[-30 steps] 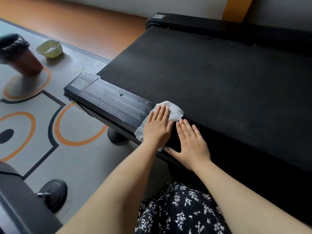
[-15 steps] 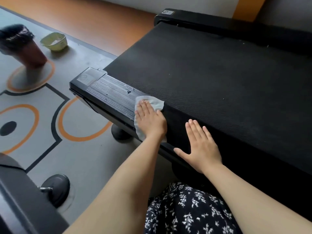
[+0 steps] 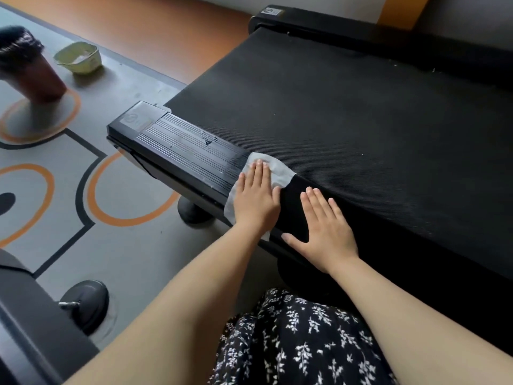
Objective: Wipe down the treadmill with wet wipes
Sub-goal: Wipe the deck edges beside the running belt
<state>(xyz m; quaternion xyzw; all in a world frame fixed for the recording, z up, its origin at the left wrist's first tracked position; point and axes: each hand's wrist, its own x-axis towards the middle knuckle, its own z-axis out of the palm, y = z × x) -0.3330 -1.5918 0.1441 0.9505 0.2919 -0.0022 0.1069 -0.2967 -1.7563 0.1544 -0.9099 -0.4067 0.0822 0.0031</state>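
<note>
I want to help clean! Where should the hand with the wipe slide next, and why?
Probably left along the ribbed side rail: the left hand presses the wipe flat on the rail, and white specks show farther left, toward its end cap.

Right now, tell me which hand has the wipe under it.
The left hand, pressing flat on the white wipe on the ribbed side rail. The right hand rests bare on the treadmill beside it.

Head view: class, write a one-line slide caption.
Left hand presses a wet wipe on the treadmill side rail; right hand rests flat beside.
</note>
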